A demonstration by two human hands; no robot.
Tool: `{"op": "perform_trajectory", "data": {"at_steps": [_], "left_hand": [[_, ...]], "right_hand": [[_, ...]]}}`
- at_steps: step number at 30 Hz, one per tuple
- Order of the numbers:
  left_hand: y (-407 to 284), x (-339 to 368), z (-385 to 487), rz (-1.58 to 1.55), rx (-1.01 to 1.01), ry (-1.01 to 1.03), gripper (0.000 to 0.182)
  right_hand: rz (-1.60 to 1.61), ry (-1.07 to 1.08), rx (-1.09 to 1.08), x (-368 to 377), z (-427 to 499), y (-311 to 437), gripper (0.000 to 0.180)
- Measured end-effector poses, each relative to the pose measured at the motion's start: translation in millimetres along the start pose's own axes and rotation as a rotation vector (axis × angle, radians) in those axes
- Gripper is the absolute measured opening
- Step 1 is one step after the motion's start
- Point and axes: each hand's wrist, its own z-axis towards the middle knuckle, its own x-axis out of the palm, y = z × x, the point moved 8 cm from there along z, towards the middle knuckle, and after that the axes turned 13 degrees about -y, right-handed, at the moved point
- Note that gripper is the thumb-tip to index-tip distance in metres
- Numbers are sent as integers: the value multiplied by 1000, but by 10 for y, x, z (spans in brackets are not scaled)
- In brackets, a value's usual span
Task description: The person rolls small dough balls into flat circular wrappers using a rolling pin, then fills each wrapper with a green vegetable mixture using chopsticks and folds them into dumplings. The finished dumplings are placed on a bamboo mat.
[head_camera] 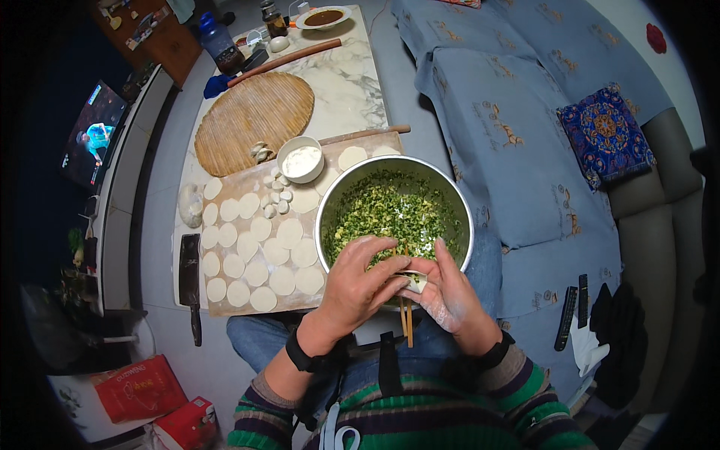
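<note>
A dumpling wrapper (415,283) with green filling showing inside is pinched between my left hand (360,281) and my right hand (450,292), over the near rim of a steel bowl (468,225). Flour whitens the heel of my right hand. Chopped green and yellow filling (394,214) covers the bowl's inside. A pair of wooden chopsticks (409,323) passes beneath my fingers, the lower ends pointing towards me. To the left, round dough wrappers (276,251) lie on a floured board (225,306), with small dough pieces (270,211) beside a white bowl of flour (301,160).
A cleaver (190,270) lies left of the board near bagged dough (190,205). Beyond are a round woven mat (256,121), a rolling pin (365,135), a long wooden rod (287,62) and a plate of brown sauce (324,18). A covered sofa (484,140) stands right.
</note>
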Motion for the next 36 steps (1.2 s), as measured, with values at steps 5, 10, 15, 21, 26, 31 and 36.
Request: {"op": "perform_trajectory", "data": {"at_steps": [5,10,15,21,26,31,36], "left_hand": [[-26,17,11,-23,40,42,30],[-34,47,9,-49,43,46,26],[-88,40,-1,-83,66,74,20],[-112,-106,59,-247,-181,139,12],[-197,-126,38,-382,-319,176,10],[-209,-108,1,-410,-304,165,13],[-188,-137,-39,-426,-337,160,12]], "right_hand": [[23,5,33,-12,-4,-36,68],[0,-13,32,-55,-12,-23,69],[-4,-47,70,-87,-1,-79,73],[-398,300,-201,103,-259,93,105],[-1010,321,-410,78,-334,161,124],[-1012,385,-761,279,-404,233,105],[-1067,379,-755,279,-421,205,97]]}}
